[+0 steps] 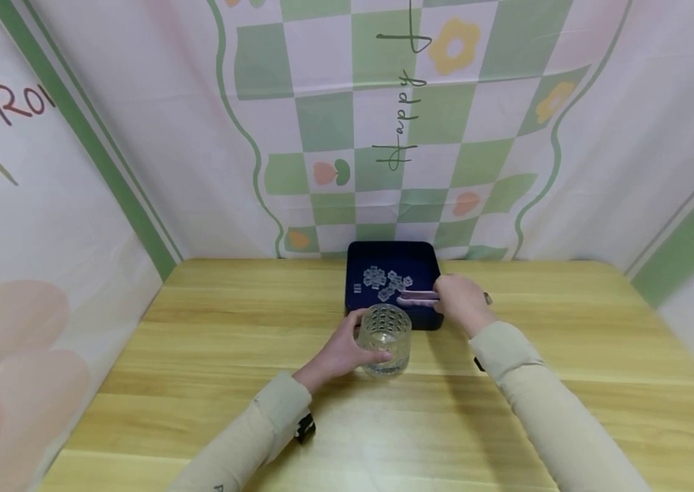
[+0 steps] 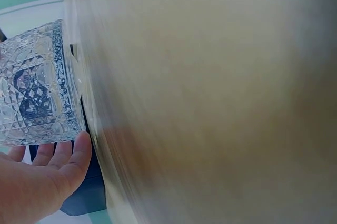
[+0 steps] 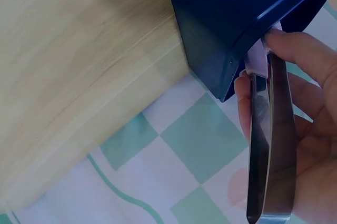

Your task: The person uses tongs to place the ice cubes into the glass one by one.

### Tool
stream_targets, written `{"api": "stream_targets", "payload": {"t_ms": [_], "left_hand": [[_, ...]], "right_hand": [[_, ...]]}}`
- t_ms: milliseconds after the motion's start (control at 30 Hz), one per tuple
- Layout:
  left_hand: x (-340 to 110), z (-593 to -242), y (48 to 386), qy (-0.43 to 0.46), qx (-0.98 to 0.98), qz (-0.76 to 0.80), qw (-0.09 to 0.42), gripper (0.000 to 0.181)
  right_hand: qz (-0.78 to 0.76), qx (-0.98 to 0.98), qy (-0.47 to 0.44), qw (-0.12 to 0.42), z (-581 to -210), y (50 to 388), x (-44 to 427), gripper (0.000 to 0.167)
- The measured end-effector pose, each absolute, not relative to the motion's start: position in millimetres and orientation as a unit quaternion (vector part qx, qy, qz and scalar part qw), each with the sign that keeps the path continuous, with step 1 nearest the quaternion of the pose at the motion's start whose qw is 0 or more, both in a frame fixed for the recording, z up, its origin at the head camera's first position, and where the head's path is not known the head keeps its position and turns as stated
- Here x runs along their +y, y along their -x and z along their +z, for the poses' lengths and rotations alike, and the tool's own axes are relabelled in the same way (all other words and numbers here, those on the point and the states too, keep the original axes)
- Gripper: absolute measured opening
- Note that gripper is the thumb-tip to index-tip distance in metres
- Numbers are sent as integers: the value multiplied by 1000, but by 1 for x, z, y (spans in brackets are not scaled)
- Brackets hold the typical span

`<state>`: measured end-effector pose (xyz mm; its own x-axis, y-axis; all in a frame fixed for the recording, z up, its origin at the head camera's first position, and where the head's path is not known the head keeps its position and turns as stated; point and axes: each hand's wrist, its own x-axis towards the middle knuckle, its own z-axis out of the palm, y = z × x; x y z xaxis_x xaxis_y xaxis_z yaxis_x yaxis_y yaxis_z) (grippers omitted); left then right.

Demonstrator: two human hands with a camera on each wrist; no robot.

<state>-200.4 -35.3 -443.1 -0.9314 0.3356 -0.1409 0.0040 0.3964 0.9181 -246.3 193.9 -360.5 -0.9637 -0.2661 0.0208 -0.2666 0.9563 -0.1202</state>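
A clear patterned glass (image 1: pixel 386 342) stands at the near edge of a dark blue tray (image 1: pixel 423 318). The left hand (image 1: pixel 347 350) grips the glass from its left side, thumb across the front; in the left wrist view fingers curve along the glass (image 2: pixel 37 87). Metal tongs with pink tips (image 1: pixel 419 298) are pinched in the right hand (image 1: pixel 462 302), their tips over the tray beside several small clear pieces (image 1: pixel 385 292). The right wrist view shows thumb and fingers of the right hand (image 3: pixel 310 87) on both arms of the tongs (image 3: pixel 271 145); the tips are hidden inside the tray (image 3: pixel 210 24).
The wooden table (image 1: pixel 230 342) reaches back to a checked, flower-patterned curtain (image 1: pixel 378 123), with the tray close to its rear edge. More printed fabric hangs at the left and right. Both sleeved forearms extend over the near part of the table.
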Motion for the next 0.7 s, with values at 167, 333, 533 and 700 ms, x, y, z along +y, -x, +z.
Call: {"api": "stream_targets", "payload": {"t_ms": [167, 333, 533, 700], "left_hand": [[-35, -442, 200, -101, 822, 538, 155, 97], [-35, -442, 201, -100, 820, 543, 153, 96], [-34, -442, 200, -100, 820, 542, 152, 96], [-34, -442, 200, -100, 821, 542, 151, 95]], "right_hand": [[61, -988, -139, 13, -362, 247, 194, 11], [63, -989, -134, 22, -364, 246, 194, 15], [77, -990, -120, 11, -366, 245, 196, 17], [88, -989, -118, 13, -367, 244, 199, 9]]}}
